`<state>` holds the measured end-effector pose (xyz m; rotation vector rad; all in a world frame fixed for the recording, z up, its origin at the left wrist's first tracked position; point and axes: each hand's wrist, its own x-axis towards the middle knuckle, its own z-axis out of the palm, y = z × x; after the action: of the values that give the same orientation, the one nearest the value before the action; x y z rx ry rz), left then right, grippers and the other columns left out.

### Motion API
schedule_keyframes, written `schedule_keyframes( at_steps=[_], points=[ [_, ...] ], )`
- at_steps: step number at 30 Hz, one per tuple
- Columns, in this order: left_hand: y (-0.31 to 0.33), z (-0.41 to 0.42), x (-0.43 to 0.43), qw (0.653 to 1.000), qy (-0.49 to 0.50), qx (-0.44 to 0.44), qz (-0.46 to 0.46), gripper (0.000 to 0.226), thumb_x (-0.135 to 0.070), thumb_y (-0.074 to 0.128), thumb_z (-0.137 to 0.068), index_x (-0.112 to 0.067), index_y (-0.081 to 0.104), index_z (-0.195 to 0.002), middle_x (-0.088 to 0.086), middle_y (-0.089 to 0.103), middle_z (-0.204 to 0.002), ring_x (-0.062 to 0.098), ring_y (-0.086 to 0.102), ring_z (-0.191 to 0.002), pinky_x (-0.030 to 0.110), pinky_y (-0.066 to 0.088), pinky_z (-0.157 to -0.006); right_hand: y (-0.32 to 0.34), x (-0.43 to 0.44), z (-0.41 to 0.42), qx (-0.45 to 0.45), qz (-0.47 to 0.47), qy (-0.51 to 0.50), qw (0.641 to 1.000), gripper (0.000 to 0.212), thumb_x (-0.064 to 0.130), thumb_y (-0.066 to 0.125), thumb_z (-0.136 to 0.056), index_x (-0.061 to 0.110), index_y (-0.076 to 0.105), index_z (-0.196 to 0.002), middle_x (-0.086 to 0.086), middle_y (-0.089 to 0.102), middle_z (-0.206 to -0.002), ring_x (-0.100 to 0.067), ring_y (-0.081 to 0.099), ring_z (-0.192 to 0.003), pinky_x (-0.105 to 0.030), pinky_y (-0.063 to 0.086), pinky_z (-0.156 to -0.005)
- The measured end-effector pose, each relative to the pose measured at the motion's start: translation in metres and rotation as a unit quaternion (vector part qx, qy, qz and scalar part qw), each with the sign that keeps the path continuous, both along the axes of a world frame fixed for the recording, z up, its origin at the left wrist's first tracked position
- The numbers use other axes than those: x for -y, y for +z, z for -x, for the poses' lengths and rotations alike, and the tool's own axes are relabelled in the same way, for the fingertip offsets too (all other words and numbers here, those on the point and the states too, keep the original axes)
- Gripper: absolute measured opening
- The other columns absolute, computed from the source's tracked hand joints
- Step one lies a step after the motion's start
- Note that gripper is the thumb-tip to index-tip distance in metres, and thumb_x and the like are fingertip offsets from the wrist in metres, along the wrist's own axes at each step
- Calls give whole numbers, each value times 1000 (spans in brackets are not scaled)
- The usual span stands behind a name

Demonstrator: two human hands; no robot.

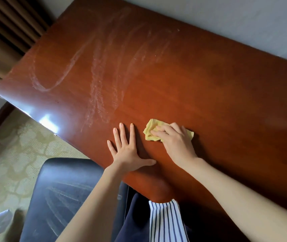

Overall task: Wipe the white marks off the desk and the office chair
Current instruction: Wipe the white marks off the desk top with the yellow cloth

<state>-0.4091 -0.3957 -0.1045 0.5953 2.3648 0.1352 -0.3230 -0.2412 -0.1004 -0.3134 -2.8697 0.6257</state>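
Cloth under right hand, left hand flat

We have our left hand flat on the desk, just left of our right hand, which holds the cloth on it. Marks lie beyond both hands, toward the left. Chair before the desk's near edge, left of us. Wall behind the desk, curtain at its far left.
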Motion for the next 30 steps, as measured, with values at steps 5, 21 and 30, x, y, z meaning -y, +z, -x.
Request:
schedule_keyframes(
  at_steps=[5, 21, 30],
  points=[
    [12, 4, -15, 974, 116, -153, -119, 71, -54, 65, -76, -33, 36, -138, 9, 25, -146, 28, 18, -135, 49, 8, -114, -5, -35, -61, -52, 7, 29, 998, 41, -7, 78, -67, 14, 75, -102, -2, 71, -97, -26, 65, -83, -41, 53, -69],
    [-5, 72, -138, 996, 40, -61, -51, 129, -85, 53, -55, -38, -28, -142, -3, -39, -150, 22, -38, -136, 55, -22, -106, 3, -185, 25, -48, 48, -222, 973, 42, -16, 62, -77, 9, 71, -109, -10, 68, -106, -34, 53, -90, -44, 48, -80],
    [-5, 79, -145, 999, 29, -10, 15, 132, -94, 41, -44, -41, -49, -125, -9, -62, -125, 21, -52, -122, 57, -22, -105, -5, -275, 128, -37, 50, -387, 920, 36, 2, 56, -89, 20, 66, -118, -5, 63, -116, -29, 47, -106, -33, 38, -85]
  ],
)
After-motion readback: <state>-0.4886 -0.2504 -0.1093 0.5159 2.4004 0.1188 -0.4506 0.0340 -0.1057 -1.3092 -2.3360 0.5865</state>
